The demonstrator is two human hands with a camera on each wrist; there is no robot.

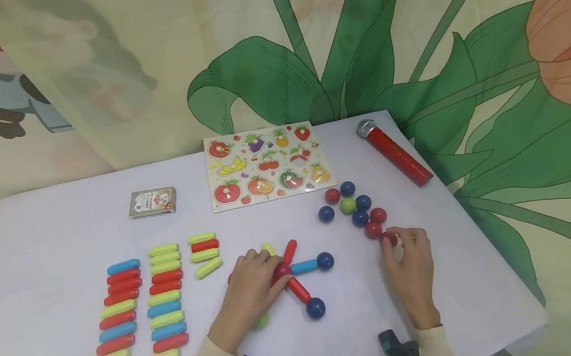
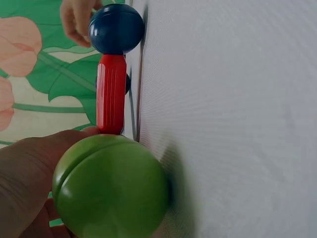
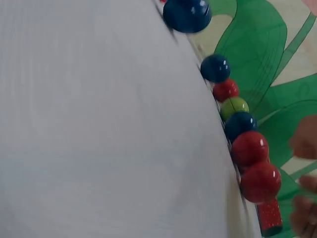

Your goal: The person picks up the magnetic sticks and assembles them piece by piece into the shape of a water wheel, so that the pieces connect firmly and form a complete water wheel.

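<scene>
In the head view my left hand (image 1: 250, 283) grips the middle of a star-shaped model of rods and balls, its thumb by the central red ball (image 1: 282, 271). A blue rod (image 1: 304, 267) and a red rod (image 1: 299, 289) stick out rightward, each ending in a blue ball (image 1: 316, 308). The left wrist view shows a green ball (image 2: 111, 186) of the model up close; my fingers hide part of the model. My right hand (image 1: 413, 272) pinches a red ball (image 1: 389, 239) between thumb and forefinger, at the near end of a loose cluster of balls.
Beyond the right hand lie loose blue, red and green balls (image 1: 348, 205). Columns of yellow, red and blue rods (image 1: 165, 308) cover the left side. Further back are a card box (image 1: 152, 202), a fruit puzzle board (image 1: 269, 166) and a red microphone (image 1: 397, 155).
</scene>
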